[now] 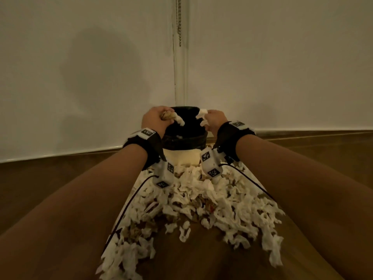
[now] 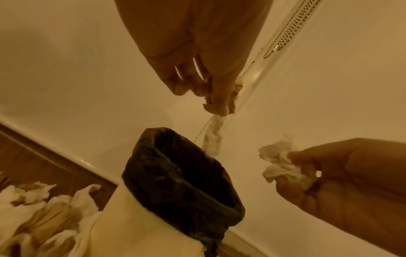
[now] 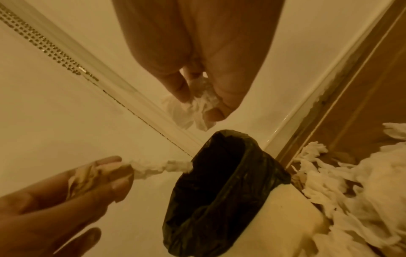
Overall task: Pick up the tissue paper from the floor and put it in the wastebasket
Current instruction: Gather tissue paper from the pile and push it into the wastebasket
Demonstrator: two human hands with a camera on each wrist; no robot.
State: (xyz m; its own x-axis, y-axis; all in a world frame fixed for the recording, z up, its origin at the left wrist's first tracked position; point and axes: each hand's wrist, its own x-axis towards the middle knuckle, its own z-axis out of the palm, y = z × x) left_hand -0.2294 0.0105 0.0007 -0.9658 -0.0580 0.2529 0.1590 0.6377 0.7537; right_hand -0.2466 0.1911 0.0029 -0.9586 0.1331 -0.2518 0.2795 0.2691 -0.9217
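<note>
A cream wastebasket lined with a black bag stands in the room's corner. My left hand hovers over its left rim and pinches a brownish crumpled tissue, from which a white strip dangles toward the opening. My right hand hovers at the right rim, gripping a crumpled white tissue. A big heap of white and brownish tissue paper covers the floor in front of the basket.
White walls meet in a corner right behind the basket, with a bead chain hanging there. The wooden floor stretches to either side of the heap. Black cables run from the wrist cameras across the heap.
</note>
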